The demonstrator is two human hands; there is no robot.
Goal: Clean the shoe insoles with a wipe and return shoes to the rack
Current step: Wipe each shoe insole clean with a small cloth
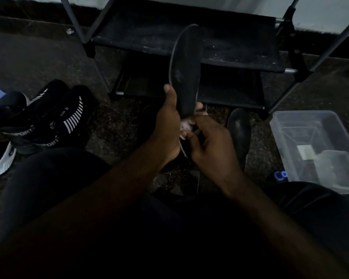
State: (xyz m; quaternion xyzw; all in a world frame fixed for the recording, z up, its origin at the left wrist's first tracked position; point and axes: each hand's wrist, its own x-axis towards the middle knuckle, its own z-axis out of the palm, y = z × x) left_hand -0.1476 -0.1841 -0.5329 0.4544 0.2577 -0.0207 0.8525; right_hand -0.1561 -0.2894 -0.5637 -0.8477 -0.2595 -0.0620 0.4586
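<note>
On the floor in front of the shoe rack point(220, 49), the person has a black insole point(184, 67) stood up on end, toe pointing up at the shelves. The left hand point(166, 129) grips its lower half, thumb up along the edge and fingers curled round the back. The right hand point(210, 141) has its fingers curled in, pinching a small pale wipe point(185, 125) against the heel end.

So the step looks like scrubbing the heel. To do it well, it's probably best to brace the insole hard with the left hand so it doesn't flex. Then drag the wipe in long strokes from heel to toe, since there's a dusty pale smudge around the middle.

A second insole point(239, 129) lies on the floor just right of the hands; can't tell if it's been cleaned.

Readable text: the black shoes point(54, 121) off to the left say "SPORT" in white on their bands. The rest of the lettering is too blurry. The clear plastic tub point(314, 146) on the right has a label inside, unreadable.
</note>
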